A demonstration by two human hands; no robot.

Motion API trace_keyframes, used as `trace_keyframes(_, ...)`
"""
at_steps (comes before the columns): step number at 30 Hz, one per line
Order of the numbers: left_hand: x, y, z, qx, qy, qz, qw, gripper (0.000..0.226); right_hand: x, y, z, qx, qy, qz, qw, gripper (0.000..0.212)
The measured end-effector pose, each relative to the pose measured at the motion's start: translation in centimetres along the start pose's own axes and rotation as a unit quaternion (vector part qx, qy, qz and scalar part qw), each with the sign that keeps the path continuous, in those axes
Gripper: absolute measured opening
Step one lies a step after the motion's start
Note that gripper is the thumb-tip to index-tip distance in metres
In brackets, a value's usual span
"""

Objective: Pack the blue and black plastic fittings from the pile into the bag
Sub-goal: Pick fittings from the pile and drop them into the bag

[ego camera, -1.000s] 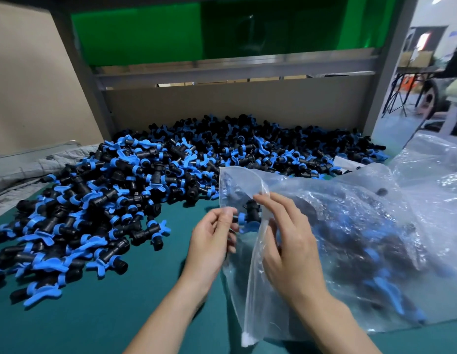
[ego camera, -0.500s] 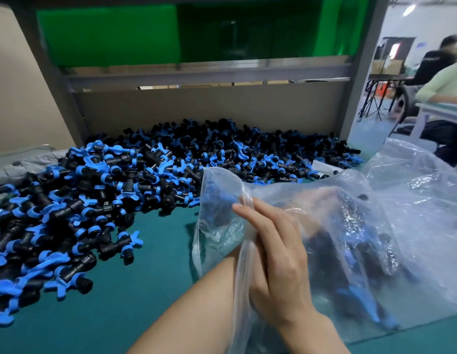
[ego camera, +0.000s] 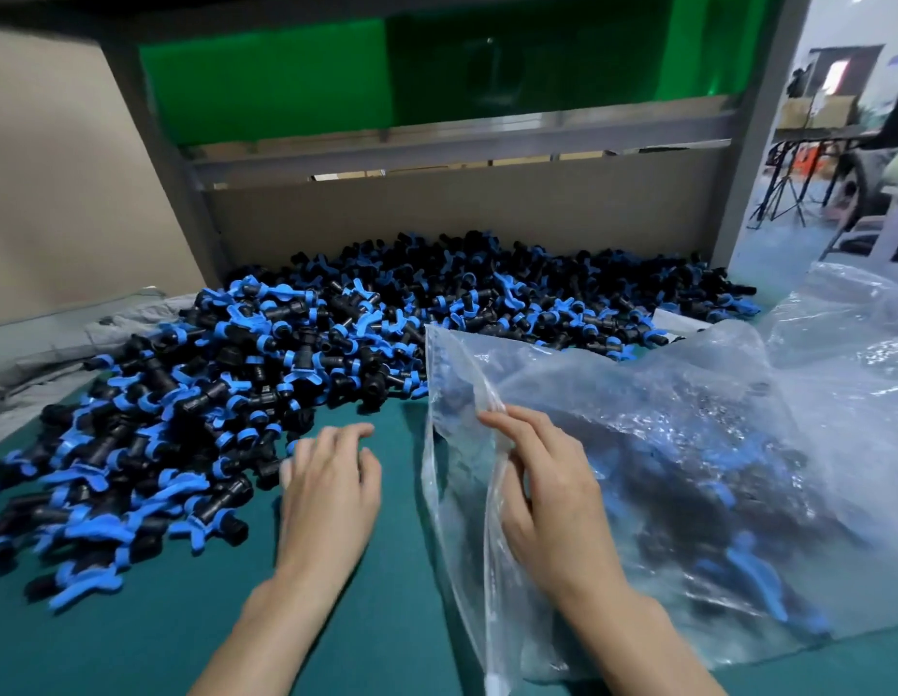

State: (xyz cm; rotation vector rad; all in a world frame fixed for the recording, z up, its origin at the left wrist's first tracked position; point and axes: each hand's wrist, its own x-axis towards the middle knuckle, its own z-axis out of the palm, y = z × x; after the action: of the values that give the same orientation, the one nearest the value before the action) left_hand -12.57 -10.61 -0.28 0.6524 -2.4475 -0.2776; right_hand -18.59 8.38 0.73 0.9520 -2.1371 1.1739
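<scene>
A large pile of blue and black plastic fittings covers the left and back of the green table. A clear plastic bag lies on the right, its mouth facing left, with several fittings showing dimly inside. My right hand pinches the bag's upper rim and holds the mouth up. My left hand hovers over the table just outside the bag, at the near edge of the pile, fingers loosely bent and holding nothing.
The green table top shows bare in front of the pile. A beige board and grey frame close the back. More clear plastic lies at the far right. A folded grey cloth sits at the left edge.
My left hand has come out of the bag's mouth and moved left toward the pile. My right hand still holds the bag's rim.
</scene>
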Motion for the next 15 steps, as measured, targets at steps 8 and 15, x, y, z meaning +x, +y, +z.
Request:
trace_keyframes(8,-0.7,-3.2,-0.7,0.112,-0.022,-0.147,0.983,0.034,-0.1,0.7,0.2,0.016,-0.045,0.056,0.997,0.041)
trace_keyframes(15,-0.4,-3.1,0.3,-0.146,-0.07,0.001,0.987,0.042,-0.1,0.6,0.3,0.008,-0.045,0.064,0.997,0.04)
